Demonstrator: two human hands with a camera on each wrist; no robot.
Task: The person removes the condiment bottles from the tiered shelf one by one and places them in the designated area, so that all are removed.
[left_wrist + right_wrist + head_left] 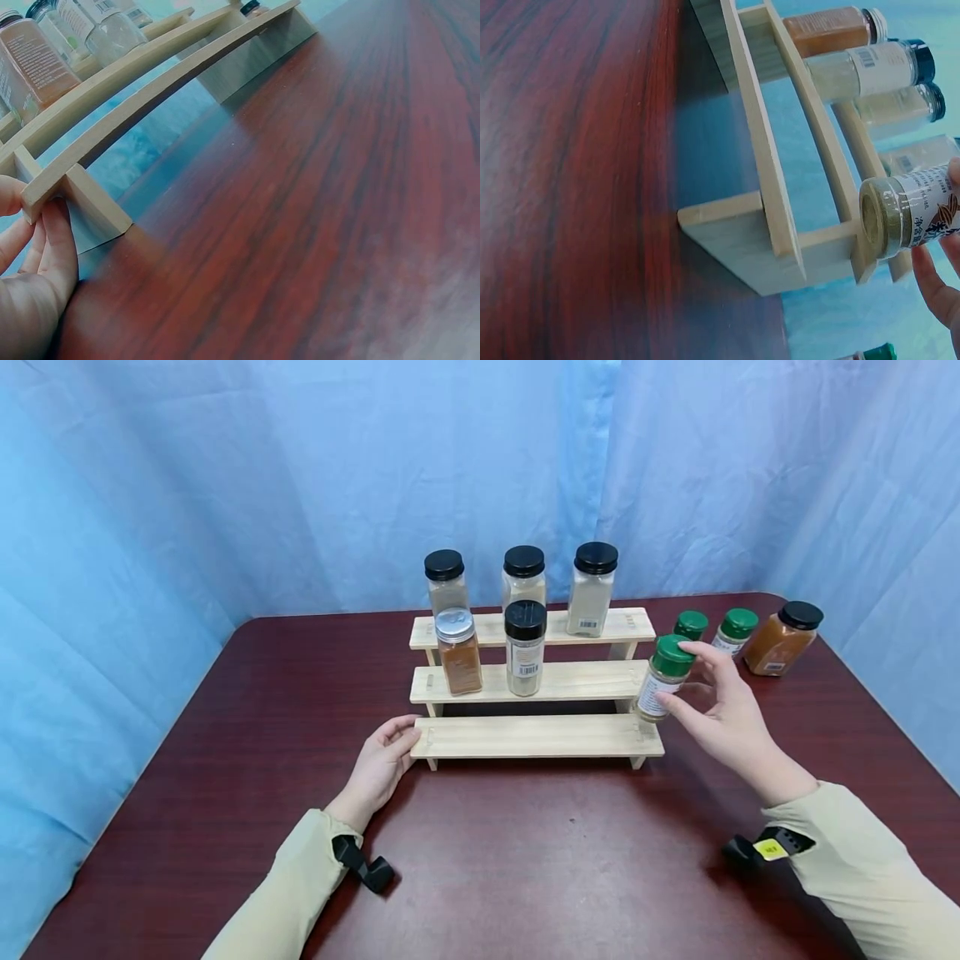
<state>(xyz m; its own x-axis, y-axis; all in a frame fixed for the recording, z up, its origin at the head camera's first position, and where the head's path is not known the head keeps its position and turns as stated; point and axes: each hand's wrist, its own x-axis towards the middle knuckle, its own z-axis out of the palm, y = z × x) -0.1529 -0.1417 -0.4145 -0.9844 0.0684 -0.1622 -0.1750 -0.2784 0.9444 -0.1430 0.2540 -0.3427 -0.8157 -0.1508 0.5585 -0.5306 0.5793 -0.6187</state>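
Observation:
A three-step wooden rack (536, 737) stands on the table. My left hand (380, 762) grips the left end of its lowest step; in the left wrist view the thumb and fingers (56, 244) pinch the board's corner. My right hand (723, 718) holds a green-capped spice jar (660, 678) between thumb and fingers, slightly tilted, at the right end of the middle step. In the right wrist view the jar's glass base (881, 217) hangs beside the rack's end. On the middle step are a silver-capped jar of brown spice (460, 652) and a black-capped jar (524, 649).
Three black-capped jars stand on the top step, the rightmost jar (592, 589) near its end. Right of the rack are two more green-capped jars, one partly hidden behind my hand, and a black-capped jar of orange-brown spice (782, 639). Blue curtains (375, 485) surround the dark red table (525, 860).

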